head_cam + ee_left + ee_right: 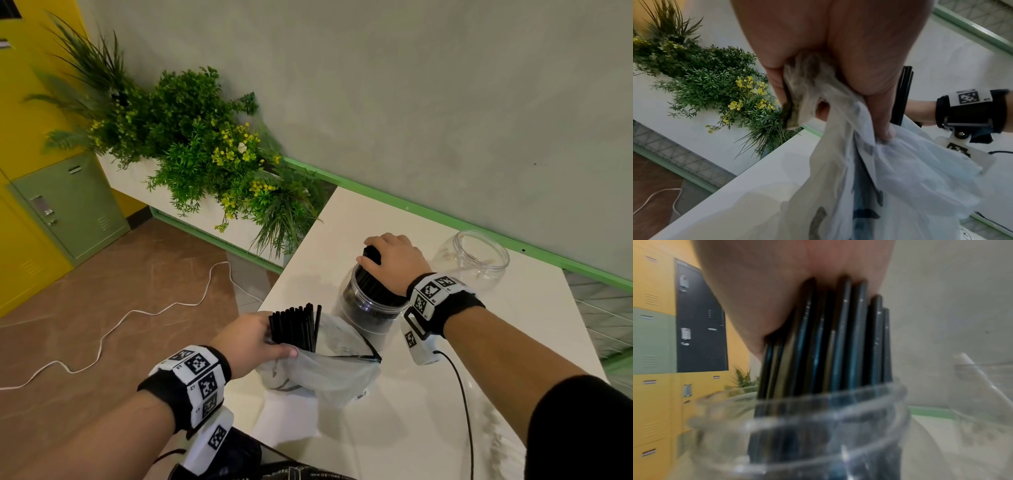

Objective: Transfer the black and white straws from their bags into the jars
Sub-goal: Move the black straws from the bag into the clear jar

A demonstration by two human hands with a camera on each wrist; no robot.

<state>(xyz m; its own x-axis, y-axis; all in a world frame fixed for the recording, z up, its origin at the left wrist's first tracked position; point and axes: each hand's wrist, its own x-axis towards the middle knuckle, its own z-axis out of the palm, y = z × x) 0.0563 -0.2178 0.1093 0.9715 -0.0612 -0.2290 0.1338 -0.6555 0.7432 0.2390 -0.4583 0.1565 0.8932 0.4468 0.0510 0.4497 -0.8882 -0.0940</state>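
Two hands, two bunches of black straws

Two hands work at once. The right hand (394,262) curls its grip round the tops of a bunch of black straws (371,270), whose lower ends stand inside a clear jar (370,308). In the right wrist view those straws (830,344) run from under the palm down past the jar's threaded rim (797,415), fairly upright.

The left hand (248,339) has its grip closed on the gathered mouth of a thin clear bag (335,370), thumb pressed along the plastic. In the left wrist view the fingers (877,104) bunch the film of the bag (900,178). More black straws stick up out of that bag (294,327), just beside the left hand's fingers.

Jar and bag sit close together on the white worktop (513,342), the bag nearer the person. A second clear jar (476,262) stands behind the right wrist, near the wall, with something pale inside that is too faint to name.

Planter greenery (191,137) sits left of the worktop.
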